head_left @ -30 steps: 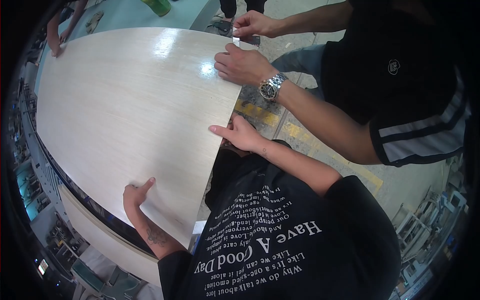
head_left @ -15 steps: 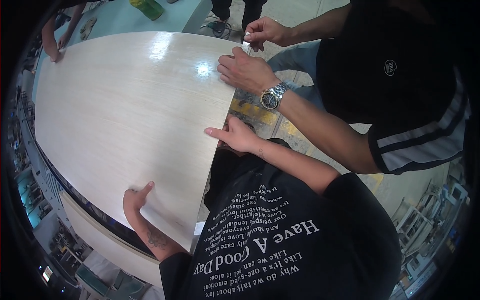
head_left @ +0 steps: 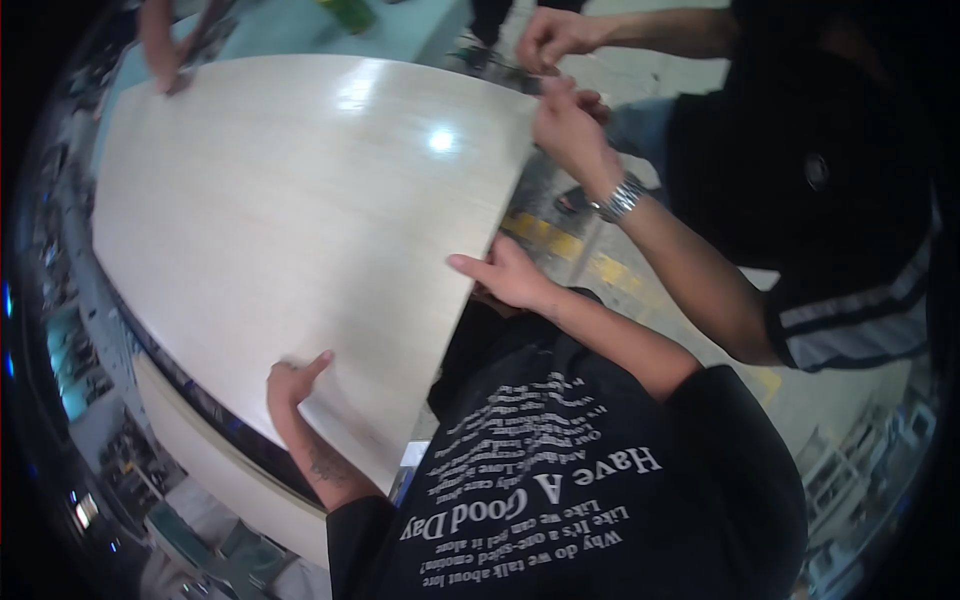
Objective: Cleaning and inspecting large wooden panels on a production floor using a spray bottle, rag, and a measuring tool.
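Grasping the right edge of a pale wood-grain panel [head_left: 300,200], my right hand [head_left: 520,275] has its thumb on the top face and its fingers curled around the edge, partly hidden beneath. My left hand [head_left: 290,383] rests on the near part of that panel with the thumb stretched out; whether those fingers grip or only press, I can't tell. The panel spreads out in front of me, its near end close to my black T-shirt [head_left: 700,470], whose white lettering [head_left: 530,500] has one large line among smaller ones, upside down to me.

Past the panel's far edge, on a pale blue table [head_left: 270,35], stands a green bottle [head_left: 350,12], cut off by the view; its contents don't show. At the panel's far right corner, a co-worker's two hands [head_left: 575,135] come close together, too blurred to show what is between them. That co-worker wears a metal watch [head_left: 617,200] and a dark shirt with a small round emblem [head_left: 817,171], unreadable. Another person's hand [head_left: 168,75] touches the panel's far left corner.
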The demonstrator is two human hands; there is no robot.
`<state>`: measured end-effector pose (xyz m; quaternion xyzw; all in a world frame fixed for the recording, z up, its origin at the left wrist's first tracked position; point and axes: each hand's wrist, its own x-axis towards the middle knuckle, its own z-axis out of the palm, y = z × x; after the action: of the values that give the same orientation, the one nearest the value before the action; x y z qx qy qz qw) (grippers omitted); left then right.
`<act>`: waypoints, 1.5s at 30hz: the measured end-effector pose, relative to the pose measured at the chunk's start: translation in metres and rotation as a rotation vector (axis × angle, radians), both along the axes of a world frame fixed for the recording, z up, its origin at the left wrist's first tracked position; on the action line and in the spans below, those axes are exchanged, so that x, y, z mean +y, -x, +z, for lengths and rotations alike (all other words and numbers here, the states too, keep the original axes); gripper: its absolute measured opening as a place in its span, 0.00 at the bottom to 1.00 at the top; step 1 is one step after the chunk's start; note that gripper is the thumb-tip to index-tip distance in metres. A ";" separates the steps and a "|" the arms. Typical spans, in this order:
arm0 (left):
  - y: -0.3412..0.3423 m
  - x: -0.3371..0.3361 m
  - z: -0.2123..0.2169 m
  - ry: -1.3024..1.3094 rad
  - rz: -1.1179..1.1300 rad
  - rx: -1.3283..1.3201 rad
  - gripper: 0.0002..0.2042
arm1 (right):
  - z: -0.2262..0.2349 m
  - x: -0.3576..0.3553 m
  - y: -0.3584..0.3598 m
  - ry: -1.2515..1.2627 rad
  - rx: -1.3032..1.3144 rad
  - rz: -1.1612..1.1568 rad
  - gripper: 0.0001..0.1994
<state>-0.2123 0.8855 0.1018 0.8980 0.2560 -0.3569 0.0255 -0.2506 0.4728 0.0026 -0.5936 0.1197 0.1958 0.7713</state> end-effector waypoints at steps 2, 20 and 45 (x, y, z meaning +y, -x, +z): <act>-0.007 -0.007 -0.007 0.010 -0.013 -0.015 0.47 | 0.000 -0.002 0.001 -0.015 0.003 -0.072 0.22; 0.004 -0.028 0.010 -0.014 0.122 -0.119 0.47 | 0.020 -0.009 0.000 0.293 0.132 0.069 0.25; 0.002 -0.023 0.000 -0.041 0.049 -0.040 0.45 | -0.036 -0.005 0.010 0.157 0.049 -0.024 0.27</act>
<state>-0.2141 0.8620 0.1020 0.8988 0.2847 -0.3328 0.0209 -0.2610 0.4680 -0.0333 -0.6459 0.1604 0.1910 0.7215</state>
